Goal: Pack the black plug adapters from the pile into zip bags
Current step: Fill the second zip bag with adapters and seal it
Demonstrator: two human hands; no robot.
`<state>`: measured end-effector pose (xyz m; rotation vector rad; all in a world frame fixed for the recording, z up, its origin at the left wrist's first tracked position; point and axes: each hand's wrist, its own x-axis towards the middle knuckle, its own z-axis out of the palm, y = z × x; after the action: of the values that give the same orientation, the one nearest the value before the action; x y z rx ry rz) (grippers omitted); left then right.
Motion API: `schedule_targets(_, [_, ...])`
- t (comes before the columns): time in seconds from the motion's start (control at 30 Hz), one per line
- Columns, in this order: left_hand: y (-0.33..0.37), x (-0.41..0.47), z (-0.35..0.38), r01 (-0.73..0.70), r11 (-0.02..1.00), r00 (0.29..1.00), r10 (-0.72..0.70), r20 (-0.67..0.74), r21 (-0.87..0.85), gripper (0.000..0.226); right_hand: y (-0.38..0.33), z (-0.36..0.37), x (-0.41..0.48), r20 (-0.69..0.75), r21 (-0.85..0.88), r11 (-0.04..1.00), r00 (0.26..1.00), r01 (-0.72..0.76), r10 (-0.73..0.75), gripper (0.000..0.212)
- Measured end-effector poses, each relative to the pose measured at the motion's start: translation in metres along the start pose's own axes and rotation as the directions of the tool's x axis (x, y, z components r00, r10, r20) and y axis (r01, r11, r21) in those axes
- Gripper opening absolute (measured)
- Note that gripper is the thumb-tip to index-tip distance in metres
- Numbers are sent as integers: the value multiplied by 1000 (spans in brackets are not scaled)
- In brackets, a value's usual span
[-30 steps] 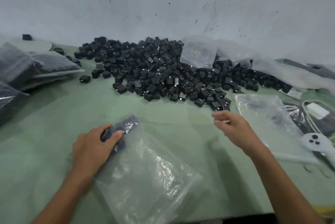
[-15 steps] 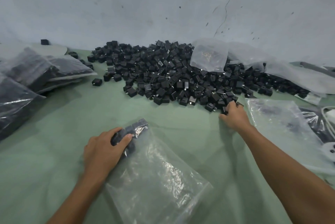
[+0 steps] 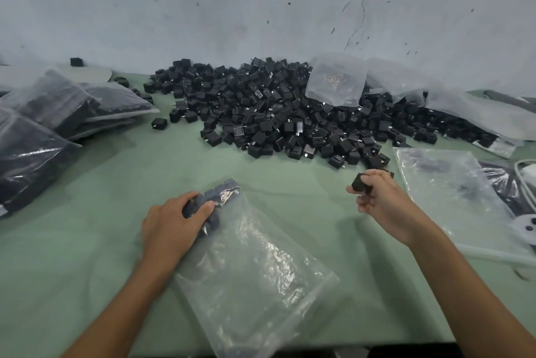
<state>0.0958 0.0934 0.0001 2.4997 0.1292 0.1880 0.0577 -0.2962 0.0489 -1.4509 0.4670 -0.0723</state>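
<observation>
A big pile of black plug adapters (image 3: 278, 114) lies across the far side of the green table (image 3: 87, 241), against the wall. A clear zip bag (image 3: 255, 270) lies flat in front of me, with several adapters at its far end. My left hand (image 3: 171, 227) presses down on that end, gripping the bag and the adapters inside it. My right hand (image 3: 383, 204) hovers just in front of the pile's near right edge. Its fingers pinch one black adapter (image 3: 361, 183).
Filled bags of adapters (image 3: 43, 125) are stacked at the left. An empty clear bag (image 3: 336, 82) stands on the pile. More clear bags (image 3: 452, 195) lie at the right, next to a white cable and a white device (image 3: 525, 227) at the right edge.
My right hand reached into the pile's near edge, took one adapter and drew back toward me with it. My left hand stayed on the bag.
</observation>
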Motion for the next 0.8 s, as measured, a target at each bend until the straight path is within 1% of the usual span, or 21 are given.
schedule_targets(0.03, [0, 0, 0, -1, 1000, 1000, 1, 1, 2, 40, 2, -3, -19, 29, 19, 1000, 1000, 7, -8, 8])
schedule_targets(0.1, [0, -1, 1, -3, 1000, 1000, 3, -1, -6, 40, 11, -15, -63, 94, 19, 1000, 996, -3, 1, 18])
schedule_targets(0.17, [0, -1, 2, -7, 1000, 1000, 7, -2, -14, 40, 25, -27, -110, 249, 14, 999, 967, -50, 45, 28])
schedule_targets(0.2, [0, -1, 2, -6, 1000, 1000, 6, 0, -14, 41, 32, -28, -132, 353, -8, 995, 930, -103, 99, 31])
schedule_targets(0.27, [0, 0, 1, -3, 1000, 1000, 3, 4, -7, 43, 49, -18, -168, 530, -96, 970, 813, -223, 240, 40])
schedule_targets(0.3, [0, 0, 1, 0, 1000, 1000, 0, 9, -6, 44, 59, -9, -181, 578, -120, 952, 759, -282, 298, 43])
schedule_targets(0.33, [0, 0, 1, 5, 1000, 1000, -4, 13, -9, 45, 68, 7, -188, 601, -98, 932, 726, -349, 335, 42])
schedule_targets(0.37, [0, 0, 1, 10, 1000, 1000, -9, 12, -13, 45, 75, 25, -192, 617, -21, 909, 710, -416, 339, 39])
schedule_targets(0.4, [0, 0, 1, 14, 1000, 1000, -13, 11, -18, 44, 80, 45, -192, 606, 85, 877, 723, -473, 331, 35])
schedule_targets(0.43, [0, -1, 1, 14, 1000, 1000, -14, 13, -19, 44, 85, 63, -189, 564, 192, 843, 759, -502, 324, 33])
schedule_targets(0.47, [0, -1, 0, 12, 1000, 1000, -11, 16, -18, 44, 89, 81, -184, 509, 289, 811, 799, -509, 320, 33])
schedule_targets(0.5, [0, -1, 0, 8, 1000, 1000, -8, 17, -16, 44, 91, 97, -178, 473, 373, 774, 822, -512, 316, 33])
schedule_targets(0.6, [1, -1, -2, -1, 1000, 1000, 1, 20, -14, 44, 83, 135, -161, 500, 568, 621, 826, -540, 261, 37])
schedule_targets(0.63, [1, -1, -2, -3, 1000, 1000, 3, 22, -10, 45, 78, 146, -155, 508, 613, 574, 827, -543, 241, 45])
schedule_targets(0.67, [1, -1, -2, -3, 1000, 1000, 4, 26, -8, 46, 75, 156, -148, 503, 631, 556, 831, -540, 237, 55])
schedule_targets(0.7, [1, -1, -2, -4, 1000, 1000, 4, 27, -6, 45, 73, 167, -139, 479, 606, 593, 839, -530, 260, 57])
schedule_targets(0.73, [1, -1, -2, -4, 1000, 1000, 4, 25, -5, 45, 69, 179, -131, 436, 550, 657, 848, -516, 300, 50])
schedule_targets(0.77, [1, -1, -2, -3, 1000, 1000, 3, 23, -4, 45, 66, 192, -123, 399, 490, 717, 859, -496, 322, 38])
schedule_targets(0.8, [1, -1, -1, 0, 1000, 1000, 0, 21, -3, 45, 63, 203, -116, 411, 442, 757, 859, -481, 306, 27])
